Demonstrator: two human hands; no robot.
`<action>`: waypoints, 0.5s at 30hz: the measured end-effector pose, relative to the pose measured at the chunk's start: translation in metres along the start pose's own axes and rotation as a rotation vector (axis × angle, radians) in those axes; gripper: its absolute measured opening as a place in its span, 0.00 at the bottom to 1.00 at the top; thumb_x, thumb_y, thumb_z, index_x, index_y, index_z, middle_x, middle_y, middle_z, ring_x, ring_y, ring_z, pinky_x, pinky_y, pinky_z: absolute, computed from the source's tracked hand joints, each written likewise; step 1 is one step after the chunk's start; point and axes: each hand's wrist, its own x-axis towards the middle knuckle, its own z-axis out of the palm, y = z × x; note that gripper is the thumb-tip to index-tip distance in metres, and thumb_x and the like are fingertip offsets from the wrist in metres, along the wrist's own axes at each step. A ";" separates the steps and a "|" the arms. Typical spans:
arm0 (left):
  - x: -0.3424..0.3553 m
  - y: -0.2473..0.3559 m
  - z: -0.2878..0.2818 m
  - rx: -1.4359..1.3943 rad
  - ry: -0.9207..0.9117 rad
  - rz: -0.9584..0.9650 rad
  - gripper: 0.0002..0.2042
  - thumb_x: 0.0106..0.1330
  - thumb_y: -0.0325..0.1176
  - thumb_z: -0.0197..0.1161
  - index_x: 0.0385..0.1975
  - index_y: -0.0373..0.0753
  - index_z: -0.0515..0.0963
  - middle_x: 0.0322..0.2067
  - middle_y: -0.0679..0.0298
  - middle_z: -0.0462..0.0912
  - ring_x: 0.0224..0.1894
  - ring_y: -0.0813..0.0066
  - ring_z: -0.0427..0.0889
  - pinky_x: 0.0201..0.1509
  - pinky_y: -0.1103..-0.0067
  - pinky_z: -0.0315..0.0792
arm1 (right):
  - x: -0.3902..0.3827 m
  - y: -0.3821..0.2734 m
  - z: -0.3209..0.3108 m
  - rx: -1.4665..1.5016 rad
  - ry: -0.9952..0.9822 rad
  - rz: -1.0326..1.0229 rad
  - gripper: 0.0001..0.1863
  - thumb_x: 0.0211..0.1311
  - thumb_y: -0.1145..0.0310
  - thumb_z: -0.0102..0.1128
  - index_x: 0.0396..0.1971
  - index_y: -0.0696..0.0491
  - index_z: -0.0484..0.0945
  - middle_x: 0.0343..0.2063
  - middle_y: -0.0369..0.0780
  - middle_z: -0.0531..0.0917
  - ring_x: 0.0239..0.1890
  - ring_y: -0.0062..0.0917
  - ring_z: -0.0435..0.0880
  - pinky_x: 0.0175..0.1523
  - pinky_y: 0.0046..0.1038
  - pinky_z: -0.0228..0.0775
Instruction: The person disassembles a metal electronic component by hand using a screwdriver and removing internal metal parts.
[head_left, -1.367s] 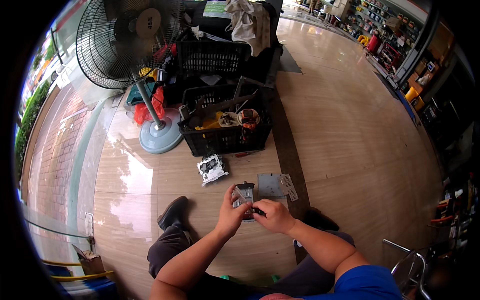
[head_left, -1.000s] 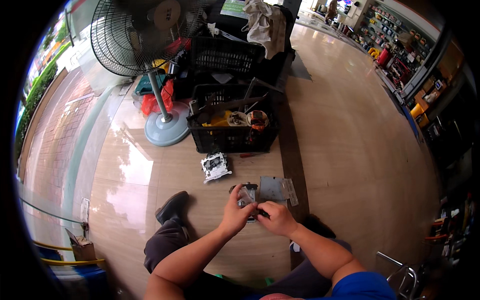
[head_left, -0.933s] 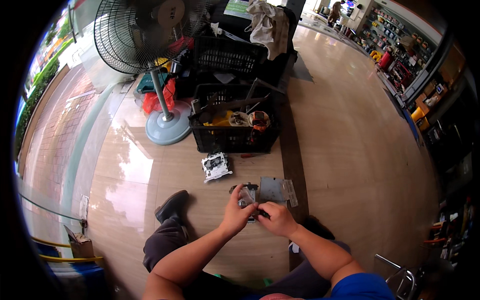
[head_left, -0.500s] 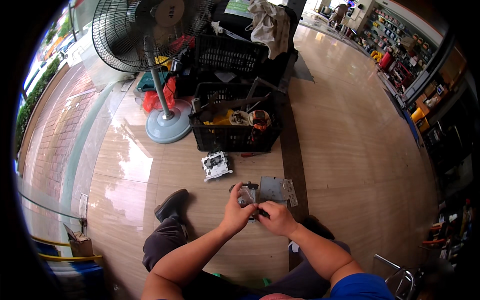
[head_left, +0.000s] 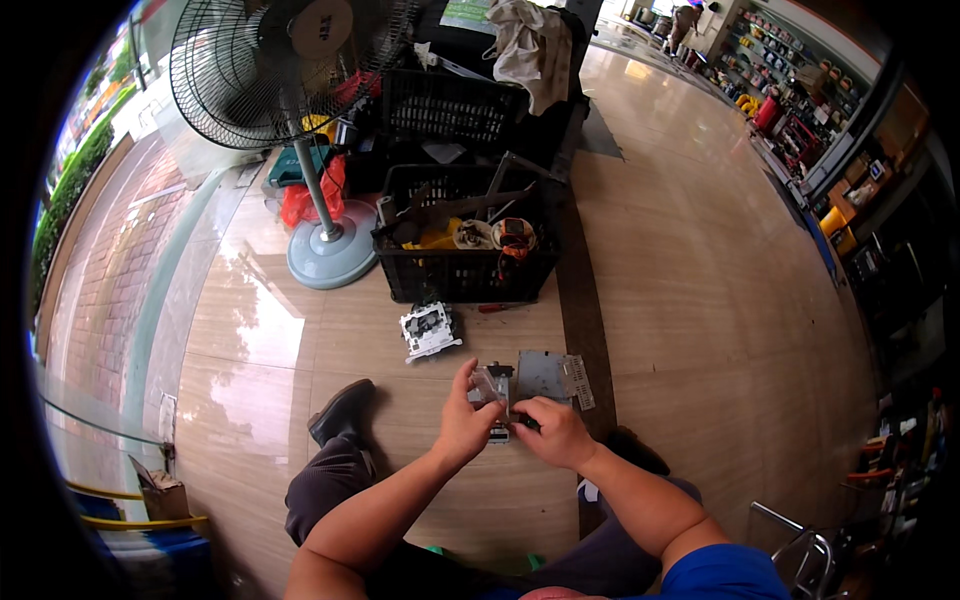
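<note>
A: What are the two hands doing?

B: They meet over the floor in front of the seated person. The left hand (head_left: 466,425) is curled around a small grey metal-and-plastic module (head_left: 491,388), thumb and fingers pinching its edge and holding it tilted up. The right hand (head_left: 553,432) is closed loosely, its fingertips pressed against the lower part of the same module; whether it also pinches a small tool I cannot tell.

A: So where is the module exactly?

B: Held between both hands, just above the pale wooden plank floor (head_left: 700,300), not resting on it.

A: What lies closest?

B: Just beyond the right hand, a flat grey metal plate with a ribbed strip on its right edge (head_left: 552,377) lies on the floor. To the left of it and further out sits a white and black boxy mechanism (head_left: 429,330).

A: And further out?

B: A black plastic crate full of tools and parts (head_left: 466,250) stands beyond the mechanism, a second black crate (head_left: 450,105) behind it. Left of them is a pedestal fan with a round grey base (head_left: 305,130). The person's black shoe (head_left: 340,408) rests on the floor left of the hands.
</note>
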 end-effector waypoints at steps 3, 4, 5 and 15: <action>0.001 0.001 0.000 -0.010 -0.003 -0.004 0.42 0.61 0.25 0.68 0.75 0.41 0.53 0.62 0.43 0.70 0.49 0.60 0.86 0.42 0.72 0.82 | 0.000 0.001 0.000 0.000 0.009 -0.010 0.13 0.57 0.72 0.71 0.42 0.56 0.80 0.36 0.46 0.84 0.36 0.44 0.85 0.38 0.38 0.77; 0.001 0.001 -0.001 -0.006 -0.005 -0.007 0.42 0.61 0.25 0.68 0.75 0.41 0.52 0.62 0.43 0.70 0.49 0.60 0.86 0.42 0.72 0.82 | 0.000 0.001 0.000 0.001 0.014 -0.016 0.13 0.57 0.73 0.71 0.42 0.56 0.80 0.36 0.46 0.84 0.36 0.44 0.85 0.38 0.38 0.77; 0.001 0.001 -0.001 -0.003 -0.006 -0.011 0.42 0.61 0.25 0.68 0.75 0.40 0.52 0.62 0.43 0.70 0.49 0.60 0.86 0.42 0.72 0.82 | 0.000 0.001 0.000 0.002 0.019 -0.021 0.13 0.57 0.73 0.71 0.42 0.56 0.80 0.36 0.46 0.84 0.36 0.44 0.85 0.39 0.38 0.77; 0.002 -0.003 -0.002 -0.031 -0.024 -0.023 0.42 0.62 0.25 0.68 0.75 0.40 0.52 0.63 0.42 0.69 0.51 0.59 0.84 0.45 0.72 0.82 | 0.000 0.001 -0.001 -0.020 -0.003 -0.009 0.13 0.57 0.72 0.71 0.41 0.55 0.81 0.35 0.45 0.84 0.36 0.42 0.86 0.38 0.37 0.78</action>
